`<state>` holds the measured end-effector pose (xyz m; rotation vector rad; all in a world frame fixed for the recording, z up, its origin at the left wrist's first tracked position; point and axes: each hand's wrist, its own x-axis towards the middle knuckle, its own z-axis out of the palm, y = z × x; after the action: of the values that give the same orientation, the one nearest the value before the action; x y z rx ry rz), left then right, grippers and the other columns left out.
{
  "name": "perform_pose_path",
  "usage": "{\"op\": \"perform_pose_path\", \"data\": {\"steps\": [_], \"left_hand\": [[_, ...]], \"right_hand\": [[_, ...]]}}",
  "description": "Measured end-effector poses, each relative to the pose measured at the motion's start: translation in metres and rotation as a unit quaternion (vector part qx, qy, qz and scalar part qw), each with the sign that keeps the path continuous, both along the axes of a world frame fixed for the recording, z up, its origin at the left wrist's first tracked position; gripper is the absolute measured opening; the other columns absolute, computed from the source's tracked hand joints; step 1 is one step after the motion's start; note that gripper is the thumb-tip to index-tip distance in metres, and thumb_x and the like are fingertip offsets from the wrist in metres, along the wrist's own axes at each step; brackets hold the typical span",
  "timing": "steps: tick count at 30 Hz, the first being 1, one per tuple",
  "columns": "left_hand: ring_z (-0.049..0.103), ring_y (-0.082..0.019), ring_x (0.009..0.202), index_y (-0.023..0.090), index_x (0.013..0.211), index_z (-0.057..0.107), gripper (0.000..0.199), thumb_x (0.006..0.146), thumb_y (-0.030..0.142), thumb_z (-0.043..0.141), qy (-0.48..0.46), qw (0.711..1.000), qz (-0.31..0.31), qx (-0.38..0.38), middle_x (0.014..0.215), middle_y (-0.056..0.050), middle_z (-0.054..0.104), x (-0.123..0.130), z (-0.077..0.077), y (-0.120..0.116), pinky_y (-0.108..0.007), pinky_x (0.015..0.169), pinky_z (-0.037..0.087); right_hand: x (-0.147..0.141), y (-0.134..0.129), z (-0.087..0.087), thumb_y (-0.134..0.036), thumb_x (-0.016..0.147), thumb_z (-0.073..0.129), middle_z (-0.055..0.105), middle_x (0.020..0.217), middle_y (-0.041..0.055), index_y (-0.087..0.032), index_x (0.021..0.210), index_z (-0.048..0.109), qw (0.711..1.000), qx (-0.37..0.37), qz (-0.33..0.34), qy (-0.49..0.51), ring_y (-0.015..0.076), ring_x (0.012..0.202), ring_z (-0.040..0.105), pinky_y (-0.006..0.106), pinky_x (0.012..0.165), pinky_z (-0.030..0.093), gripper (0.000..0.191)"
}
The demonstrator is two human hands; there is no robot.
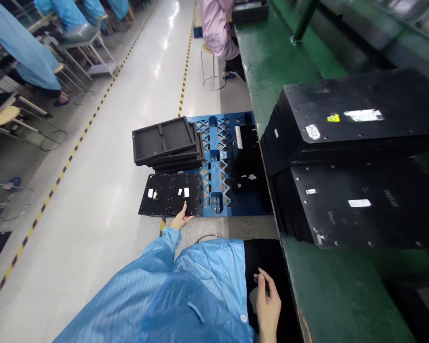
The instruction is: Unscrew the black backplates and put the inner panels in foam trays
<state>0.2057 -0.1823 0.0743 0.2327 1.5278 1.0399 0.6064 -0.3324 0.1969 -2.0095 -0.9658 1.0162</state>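
Smooth, low-sheen black rectangular panel point(171, 193) left of centre; matt blue plastic lattice pallet point(219, 178) mid-frame; faintly glossy green worktop point(336, 281) lower right.

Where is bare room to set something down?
Green bench: a patch nearer than the two black stacks, another beyond them. Blue pallet: the lattice strip between the black panel at the left hand and the bench-side panels. Crowded: where the stacks stand.

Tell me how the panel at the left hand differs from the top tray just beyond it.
The panel has a flat face with white labels; the tray is recessed inside a raised rim, with no labels visible.
The left hand touches the panel; no hand touches the tray.
Both are dark and rectangular.
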Motion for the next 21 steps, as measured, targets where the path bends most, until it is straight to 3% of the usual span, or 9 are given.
{"op": "perform_pose_path", "data": {"steps": [4, 8, 11, 13, 14, 15, 17, 19, 21], "left_hand": [[0.069, -0.028, 0.125, 0.018, 0.144, 0.065, 0.047, 0.105, 0.045, 0.072, -0.014, 1.0, 0.006, -0.013, 0.144, -0.013, 0.067, 0.027, 0.018, 0.007, -0.053, 0.107, 0.061], [0.077, -0.028, 0.114, 0.015, 0.128, 0.071, 0.045, 0.101, 0.05, 0.075, -0.052, 0.997, -0.054, -0.011, 0.13, -0.017, 0.075, 0.087, 0.045, 0.018, -0.051, 0.107, 0.061], [0.079, -0.03, 0.114, 0.017, 0.126, 0.071, 0.045, 0.096, 0.05, 0.078, -0.067, 0.988, -0.13, 0.049, 0.133, -0.02, 0.076, 0.136, 0.088, 0.015, -0.051, 0.11, 0.061], [0.076, -0.029, 0.122, 0.02, 0.135, 0.069, 0.042, 0.099, 0.042, 0.074, 0.016, 0.956, -0.185, 0.226, 0.14, -0.017, 0.074, 0.158, 0.13, 0.012, -0.05, 0.113, 0.06], [0.074, -0.028, 0.126, 0.022, 0.141, 0.068, 0.041, 0.102, 0.036, 0.07, 0.093, 0.905, -0.209, 0.358, 0.142, -0.015, 0.073, 0.165, 0.154, 0.012, -0.049, 0.113, 0.059], [0.073, -0.027, 0.129, 0.025, 0.144, 0.066, 0.042, 0.102, 0.03, 0.069, 0.164, 0.829, -0.223, 0.486, 0.143, -0.013, 0.073, 0.172, 0.179, 0.015, -0.048, 0.114, 0.059], [0.068, -0.027, 0.137, 0.029, 0.148, 0.064, 0.051, 0.098, 0.024, 0.073, 0.258, 0.651, -0.219, 0.68, 0.146, -0.011, 0.072, 0.184, 0.227, 0.028, -0.049, 0.116, 0.058], [0.057, -0.033, 0.151, 0.025, 0.155, 0.059, 0.062, 0.096, 0.033, 0.078, 0.32, 0.526, -0.254, 0.746, 0.158, -0.015, 0.063, 0.201, 0.267, 0.047, -0.056, 0.126, 0.049], [0.043, -0.039, 0.162, 0.018, 0.164, 0.051, 0.079, 0.096, 0.049, 0.079, 0.385, 0.447, -0.329, 0.737, 0.171, -0.021, 0.049, 0.222, 0.293, 0.068, -0.066, 0.134, 0.033]], "right_hand": [[0.003, -0.005, 0.008, -0.085, 0.09, 0.065, 0.085, 0.108, 0.0164, -0.018, 0.127, 0.079, 1.0, 0.001, -0.013, -0.011, 0.0372, 0.107, 0.081, 0.04, 0.081, 0.064, 0.077], [0.001, -0.01, 0.021, -0.078, 0.094, 0.067, 0.085, 0.113, 0.0142, -0.022, 0.12, 0.083, 0.999, 0.037, -0.012, -0.028, 0.0339, 0.104, 0.082, 0.041, 0.089, 0.066, 0.064], [-0.009, -0.009, 0.035, -0.074, 0.096, 0.068, 0.085, 0.111, 0.0129, -0.025, 0.116, 0.086, 0.997, 0.068, -0.007, -0.048, 0.0321, 0.099, 0.083, 0.041, 0.091, 0.067, 0.056], [-0.02, -0.006, 0.047, -0.07, 0.099, 0.068, 0.085, 0.113, 0.0121, -0.026, 0.115, 0.086, 0.994, 0.086, -0.01, -0.062, 0.0309, 0.098, 0.083, 0.04, 0.093, 0.067, 0.051], [-0.026, -0.005, 0.052, -0.069, 0.1, 0.067, 0.085, 0.114, 0.0119, -0.026, 0.115, 0.087, 0.993, 0.098, -0.013, -0.067, 0.0305, 0.098, 0.083, 0.04, 0.094, 0.067, 0.049], [-0.033, -0.004, 0.058, -0.067, 0.101, 0.067, 0.085, 0.113, 0.0118, -0.026, 0.114, 0.087, 0.991, 0.112, -0.018, -0.071, 0.0303, 0.098, 0.083, 0.039, 0.095, 0.067, 0.048], [-0.046, -0.003, 0.068, -0.064, 0.103, 0.066, 0.085, 0.111, 0.0119, -0.025, 0.114, 0.087, 0.987, 0.142, -0.032, -0.074, 0.0302, 0.099, 0.083, 0.039, 0.095, 0.067, 0.047], [-0.059, -0.005, 0.074, -0.062, 0.104, 0.065, 0.085, 0.109, 0.0114, -0.025, 0.115, 0.087, 0.982, 0.164, -0.055, -0.073, 0.0295, 0.098, 0.083, 0.037, 0.094, 0.067, 0.045], [-0.071, -0.011, 0.076, -0.061, 0.104, 0.066, 0.085, 0.107, 0.0104, -0.026, 0.115, 0.087, 0.978, 0.177, -0.086, -0.07, 0.0288, 0.097, 0.083, 0.035, 0.092, 0.067, 0.043]]}}
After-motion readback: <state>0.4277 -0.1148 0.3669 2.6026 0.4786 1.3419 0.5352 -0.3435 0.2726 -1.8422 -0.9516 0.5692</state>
